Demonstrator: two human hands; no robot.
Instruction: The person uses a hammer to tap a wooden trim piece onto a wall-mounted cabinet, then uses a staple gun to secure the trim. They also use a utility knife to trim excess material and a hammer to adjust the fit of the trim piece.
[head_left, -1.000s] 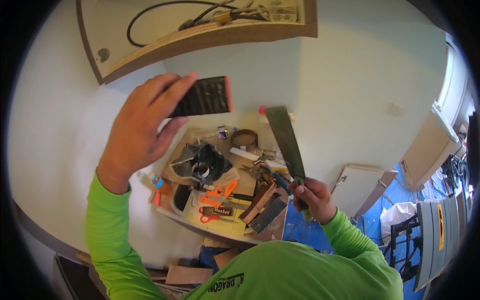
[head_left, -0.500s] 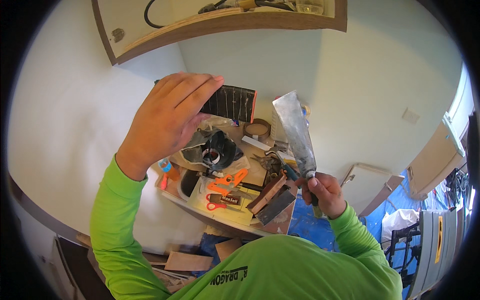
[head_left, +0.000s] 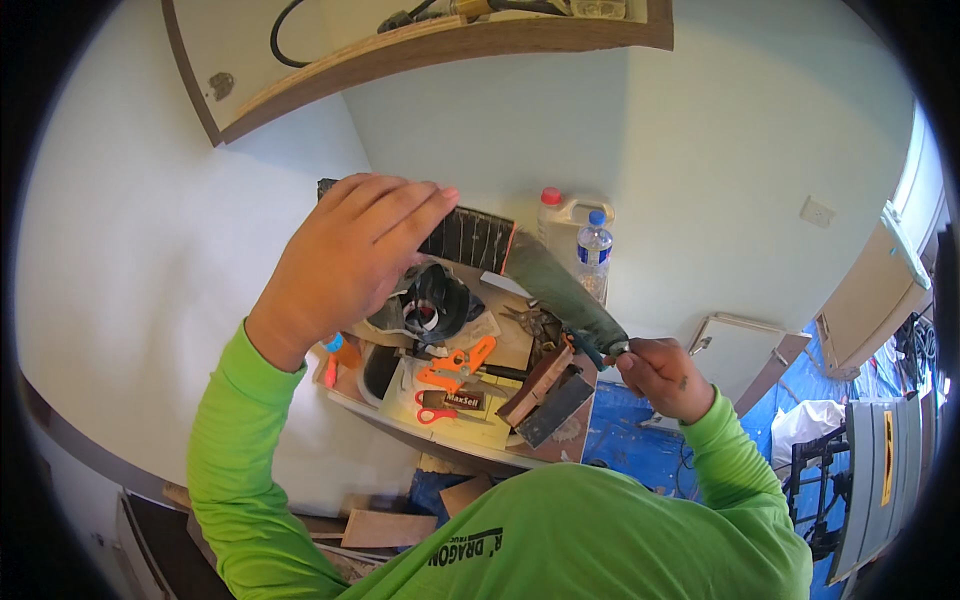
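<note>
- Above the far part of the table (head_left: 572, 435): one black bar (head_left: 470, 240), scored with pale cross-lines, reddish at its right end, sloping down toward the right, partly hidden by fingers.
- Left hand (head_left: 350, 265): raised at the left, fingers bent over the black bar and clamped on it; thumb mostly out of sight.
- Right hand (head_left: 668, 378): lower, to the right; thumb and fingers together, clamped on the handle end of a scraper (head_left: 563, 285).
- Scraper: broad grey-green blade, slanting far and left from the fist. Wide end at the bar's reddish end; whether the two touch or only overlap in view, cannot tell.
- Step in hand, as judged: lining up the blade's wide end with the bar's right end, both pieces held up off the table.
- Next move, as judged, calls for: a steady left-hand hold on the bar, a small turn of the right wrist to set the blade square, left fingers well apart from its edge.
- Near on the table: orange tool (head_left: 455, 368); scissors (head_left: 430, 407), red-handled; brown packet (head_left: 463, 400) just beside them.
- Right on the table: wooden block (head_left: 537, 385) and dark block (head_left: 555, 408), side by side, slantwise.
- Far on the table: dark bundle (head_left: 440, 298), crumpled, left; clear bottle (head_left: 594, 245), blue-capped, right.
- Floor, right: blue sheet (head_left: 630, 430).
</note>
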